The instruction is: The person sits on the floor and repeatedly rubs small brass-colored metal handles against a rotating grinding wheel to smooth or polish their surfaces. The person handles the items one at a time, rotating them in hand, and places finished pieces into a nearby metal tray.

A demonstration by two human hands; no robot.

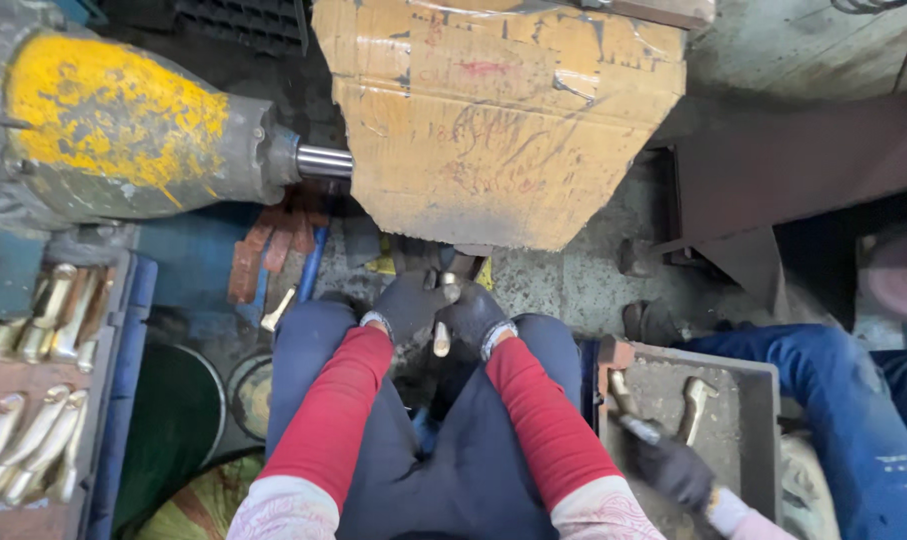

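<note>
Grimy concrete floor [573, 280], dark with oil and dust, spreads under a crowded metal workshop, with a heavy grey motor housing daubed in chipped yellow paint [123, 125] at the far left and its bright steel shaft [323, 161] running behind a worn, scribbled brown cardboard shield [493, 120]. Between the knees, the left hand [405, 305] and the right hand [473, 318], both in dark gloves over red sleeves, are pressed close together, closed around a small pale brass-coloured handle piece [441, 335] whose rounded end pokes out near the body; it sits just below the cardboard's lower edge. Judging from this, the risk is that the piece could catch on whatever turns behind the shield and be snatched away, or that loose glove fabric could be drawn in, since the grip is tight to the machine. At the left, a blue-edged tray [123, 330] holds rows of smooth, curved, pale gold cast handles [33, 440]. At the near right, another person's dark-gloved hand [673, 468] and blue denim leg [833, 400] are by a dusty grey metal box [763, 420] holding duller, rougher pieces.
</note>
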